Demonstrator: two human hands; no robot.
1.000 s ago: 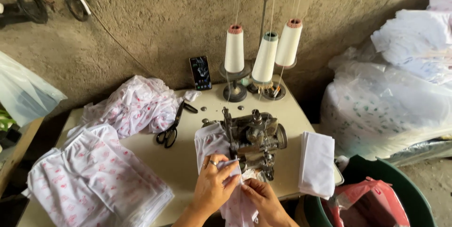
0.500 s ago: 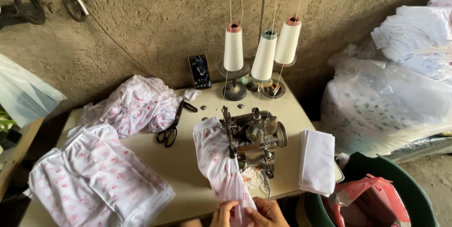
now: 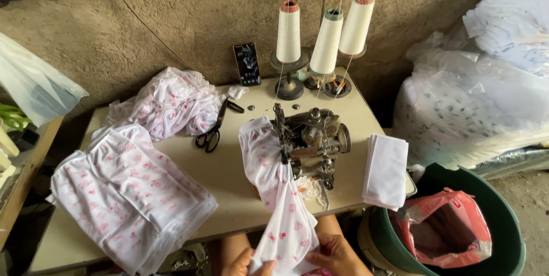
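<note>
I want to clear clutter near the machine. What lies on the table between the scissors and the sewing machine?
In the head view, between the scissors and the sewing machine lies bare tabletop, then the printed white fabric piece draped from the machine toward the hands.

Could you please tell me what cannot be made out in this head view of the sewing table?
- Left hand and right hand: cut off by the bottom edge; the printed cloth covers the fingertips.
- Sewing machine: its needle area is hidden by the cloth.
- Phone: its screen is too small to tell.
- Green tub: cut off at the corner.
</note>
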